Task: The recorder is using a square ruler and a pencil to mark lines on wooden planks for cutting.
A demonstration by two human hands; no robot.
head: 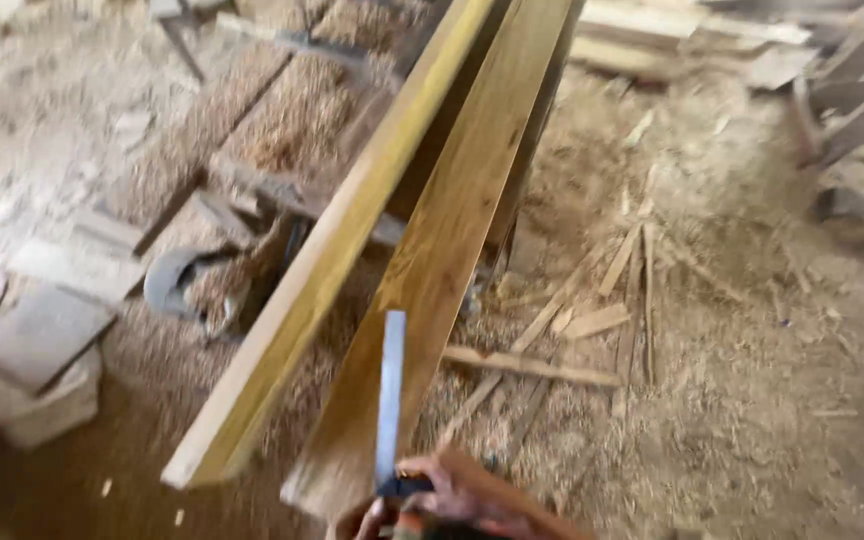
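Square blade (390, 395) upright over near end of right plank (432, 270); hand (462, 495) clamped on its handle; which hand unclear.

Floor (752, 400): bare ground covered throughout in pale sawdust and wood shavings. Lying on it: a scatter of thin pale wooden offcut strips (592, 300) right of centre, crossing one another; a curved grey metal piece (177, 280) at left, half sunk in shavings; flat grey-brown board scraps (72, 265) at the left edge; a crumpled whitish sack (27, 400) at lower left; a stack of weathered grey planks (672, 40) at upper right.
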